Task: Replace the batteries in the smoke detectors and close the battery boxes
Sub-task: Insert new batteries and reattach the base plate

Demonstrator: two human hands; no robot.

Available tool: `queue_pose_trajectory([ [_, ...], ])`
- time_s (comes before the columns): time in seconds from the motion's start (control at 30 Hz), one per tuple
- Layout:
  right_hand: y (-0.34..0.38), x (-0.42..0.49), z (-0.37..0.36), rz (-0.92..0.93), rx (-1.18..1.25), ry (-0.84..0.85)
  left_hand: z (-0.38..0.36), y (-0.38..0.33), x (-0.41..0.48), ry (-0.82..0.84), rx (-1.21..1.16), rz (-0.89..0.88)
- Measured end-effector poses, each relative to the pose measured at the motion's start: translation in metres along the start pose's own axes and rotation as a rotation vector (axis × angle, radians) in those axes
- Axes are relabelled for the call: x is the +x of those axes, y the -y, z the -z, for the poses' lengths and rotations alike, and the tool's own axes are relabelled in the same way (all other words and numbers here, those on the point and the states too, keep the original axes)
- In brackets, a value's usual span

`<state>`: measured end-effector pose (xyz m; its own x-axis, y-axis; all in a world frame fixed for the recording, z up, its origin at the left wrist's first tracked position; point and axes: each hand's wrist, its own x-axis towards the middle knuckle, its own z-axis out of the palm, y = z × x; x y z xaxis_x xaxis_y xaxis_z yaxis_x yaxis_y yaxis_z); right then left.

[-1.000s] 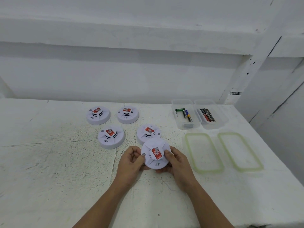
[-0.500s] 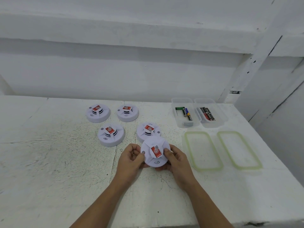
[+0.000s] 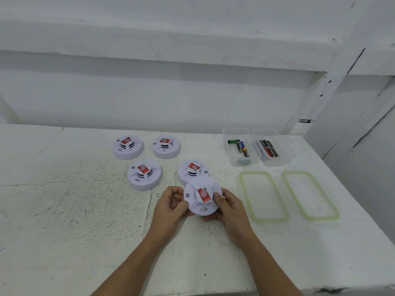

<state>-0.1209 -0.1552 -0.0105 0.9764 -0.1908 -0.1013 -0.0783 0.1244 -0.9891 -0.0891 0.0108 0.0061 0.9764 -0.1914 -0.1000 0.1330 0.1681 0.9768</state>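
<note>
left hand [image 3: 171,207]: grips held smoke detector [image 3: 203,196] at its left rim
right hand [image 3: 229,207]: grips right rim, thumb by red label [image 3: 204,195]
surface [image 3: 64,210]: four other detectors

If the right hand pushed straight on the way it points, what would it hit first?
Likely the detector behind, lying just beyond the held detector that the right hand grips; depth is unclear.
</note>
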Motion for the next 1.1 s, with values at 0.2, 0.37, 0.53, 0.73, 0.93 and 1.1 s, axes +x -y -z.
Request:
queue_pose_trajectory([
  [0.2, 0.0005, -0.0004, -0.0005, -0.002, -0.004, -0.015, -0.0019, -0.0026, -0.0018, 0.0, 0.047, -0.019],
  [0.37, 0.0018, -0.0011, -0.0014, -0.006, 0.007, -0.021, -0.0021, -0.0026, -0.0018, 0.004, 0.058, -0.025],
  [0.53, 0.0017, -0.0011, -0.0017, -0.006, 0.007, -0.023, -0.0029, -0.0025, -0.0025, 0.004, 0.085, -0.041],
  [0.73, 0.0034, -0.0028, -0.0021, 0.001, 0.008, -0.025, -0.0008, -0.0019, -0.002, -0.009, 0.096, -0.04],
  [0.93, 0.003, -0.0028, -0.0028, 0.002, 0.012, -0.026, -0.0008, -0.0013, -0.0023, -0.014, 0.095, -0.047],
  [1.1, 0.002, -0.0027, -0.002, 0.003, 0.004, -0.025, -0.0019, -0.0017, -0.0024, -0.011, 0.093, -0.055],
])
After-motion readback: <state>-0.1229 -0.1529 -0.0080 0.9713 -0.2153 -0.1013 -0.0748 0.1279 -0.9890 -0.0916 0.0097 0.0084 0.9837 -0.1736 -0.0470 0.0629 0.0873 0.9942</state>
